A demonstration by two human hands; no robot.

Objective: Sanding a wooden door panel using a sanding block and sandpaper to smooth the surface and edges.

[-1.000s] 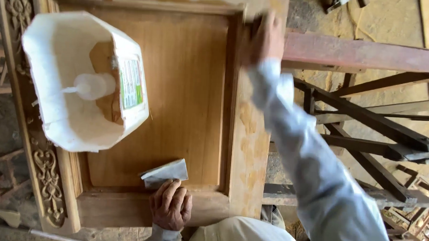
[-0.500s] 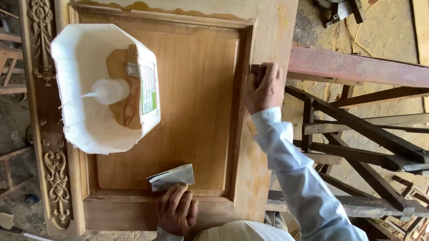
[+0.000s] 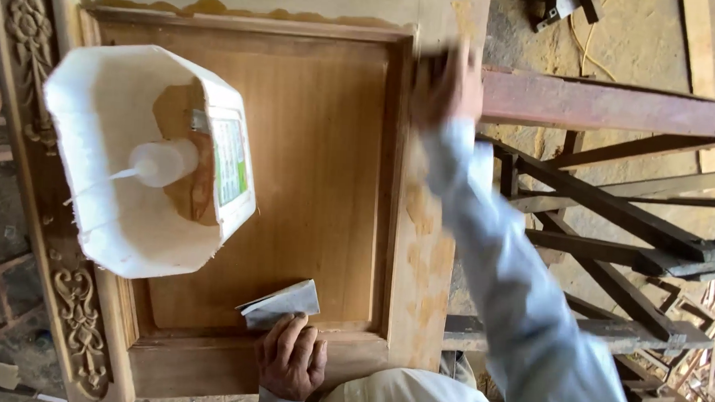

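Carved frame edge: along the left we see the wooden door (image 3: 327, 167) bordered by a carved floral strip (image 3: 79, 325).
Tub: a white cut-open plastic tub (image 3: 115, 223) stands on the door's recessed panel, upper left, its open top facing us.
Tub contents: inside it we see a small pale bottle (image 3: 162, 160) lying on its side and a brown patch on the wall beside a green-and-white label.
Folded paper: a grey folded sheet of sandpaper (image 3: 281, 304) lies on the panel's lower edge, below and right of the tub.
Left hand: our left hand (image 3: 290, 357) rests on the bottom rail, fingers curled loosely, fingertips touching the sheet's near edge; it pins rather than pinches.
Right hand: our right hand (image 3: 447, 84) is blurred, pressed on the door's right stile near the top; something dark shows under it, and we cannot tell how the fingers grip.
Right of the door: a reddish beam (image 3: 611, 103) and dark wooden trestles (image 3: 614, 212) stand over a dusty floor.
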